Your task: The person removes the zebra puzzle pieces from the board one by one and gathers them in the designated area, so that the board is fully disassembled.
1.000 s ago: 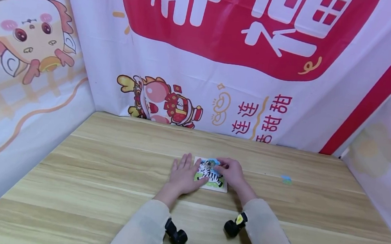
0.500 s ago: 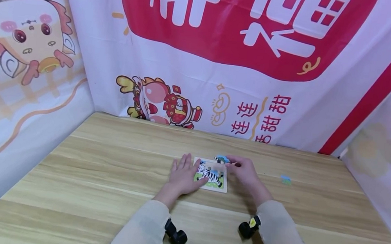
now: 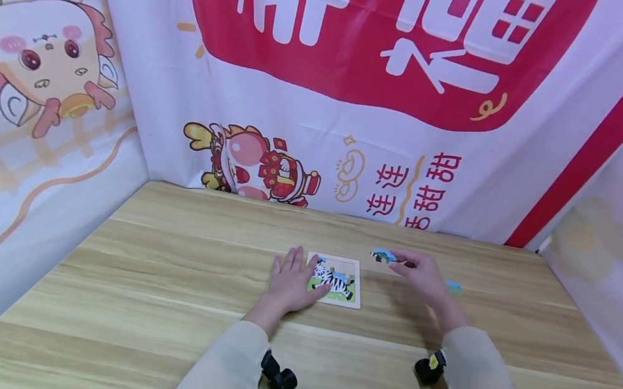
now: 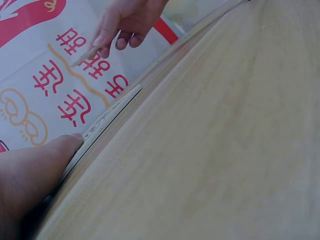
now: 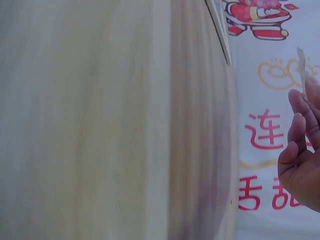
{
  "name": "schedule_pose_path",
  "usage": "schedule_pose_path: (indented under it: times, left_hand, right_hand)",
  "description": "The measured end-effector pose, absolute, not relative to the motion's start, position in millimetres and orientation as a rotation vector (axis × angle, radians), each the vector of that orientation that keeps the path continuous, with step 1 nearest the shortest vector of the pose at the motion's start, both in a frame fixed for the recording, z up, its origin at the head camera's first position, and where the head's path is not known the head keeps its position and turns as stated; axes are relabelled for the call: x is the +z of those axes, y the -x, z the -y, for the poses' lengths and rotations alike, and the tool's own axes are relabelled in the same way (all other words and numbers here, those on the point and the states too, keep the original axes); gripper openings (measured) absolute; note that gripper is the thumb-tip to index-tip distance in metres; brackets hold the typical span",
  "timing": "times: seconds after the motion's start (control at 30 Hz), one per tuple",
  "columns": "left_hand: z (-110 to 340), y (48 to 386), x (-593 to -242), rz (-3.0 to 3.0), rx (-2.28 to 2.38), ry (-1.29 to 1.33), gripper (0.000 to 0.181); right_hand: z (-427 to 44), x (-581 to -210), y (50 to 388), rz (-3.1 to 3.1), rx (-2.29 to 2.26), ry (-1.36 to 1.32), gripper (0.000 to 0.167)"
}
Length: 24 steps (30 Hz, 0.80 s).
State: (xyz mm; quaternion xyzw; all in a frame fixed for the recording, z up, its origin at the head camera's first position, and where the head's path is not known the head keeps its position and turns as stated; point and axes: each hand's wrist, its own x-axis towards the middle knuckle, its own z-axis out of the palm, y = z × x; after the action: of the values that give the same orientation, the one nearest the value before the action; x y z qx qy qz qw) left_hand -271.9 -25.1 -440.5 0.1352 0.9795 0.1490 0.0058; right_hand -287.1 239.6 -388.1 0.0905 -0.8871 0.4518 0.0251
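Note:
A small zebra jigsaw puzzle board lies flat on the wooden table, its upper right part showing a bare recess. My left hand rests on the board's left side with fingers spread straight and the thumb across its lower edge. To the right of the board, my right hand pinches a blue and dark puzzle piece between thumb and fingers, raised above the table. The right wrist view shows this thin piece edge-on at the fingertips. In the left wrist view the board appears edge-on beside the left thumb.
Another blue-green puzzle piece lies on the table behind the right hand, partly hidden by it. A printed cloth backdrop rises along the table's far edge, with more cloth on both sides.
The right hand has lifted the puzzle piece off the board's upper part and carried it to the right, which bares the recess. The left hand has stayed in place.

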Motion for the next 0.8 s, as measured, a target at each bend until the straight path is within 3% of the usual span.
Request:
schedule_pose_path:
  times: [0.43, 0.63, 0.8]
  left_hand:
    - [26, 271, -440, -3.065, 0.477, -0.425, 0.079]
    - [26, 271, -441, -3.063, 0.47, -0.418, 0.079]
    - [25, 272, -441, -3.067, 0.469, -0.424, 0.079]
  right_hand:
    - [-288, -378, 280, 2.778, 1.436, -0.183, 0.044]
    - [-307, -386, 278, 2.73, 1.369, -0.222, 0.038]
    - [-321, -393, 279, 2.772, 1.363, -0.135, 0.044]
